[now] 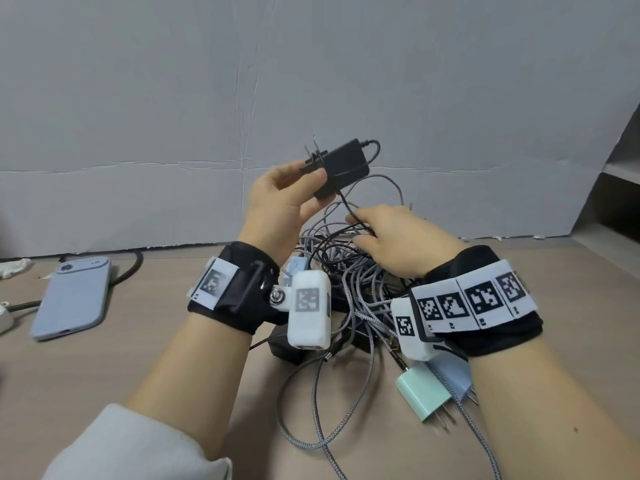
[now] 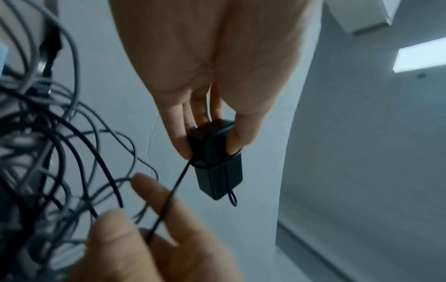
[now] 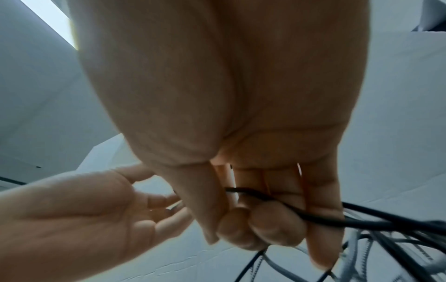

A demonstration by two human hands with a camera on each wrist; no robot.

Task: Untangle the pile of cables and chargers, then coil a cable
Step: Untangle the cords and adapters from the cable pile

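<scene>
My left hand point(image 1: 294, 188) holds a black power adapter point(image 1: 341, 166) up above the table, pinched between thumb and fingers, prongs pointing up-left. In the left wrist view the adapter point(image 2: 214, 162) has its thin black cord point(image 2: 169, 202) looped round its body. My right hand point(image 1: 391, 237) sits just right and lower, fingers curled round that thin black cord point(image 3: 313, 217) over the tangled pile of grey braided and black cables point(image 1: 349, 278). The pile spreads on the table between my wrists.
A mint charger plug point(image 1: 424, 393) and a pale blue plug point(image 1: 453, 375) lie under my right wrist. A blue phone point(image 1: 74, 299) lies face down at the left. A grey backdrop wall point(image 1: 311, 81) stands behind, shelving point(image 1: 620, 188) at the right.
</scene>
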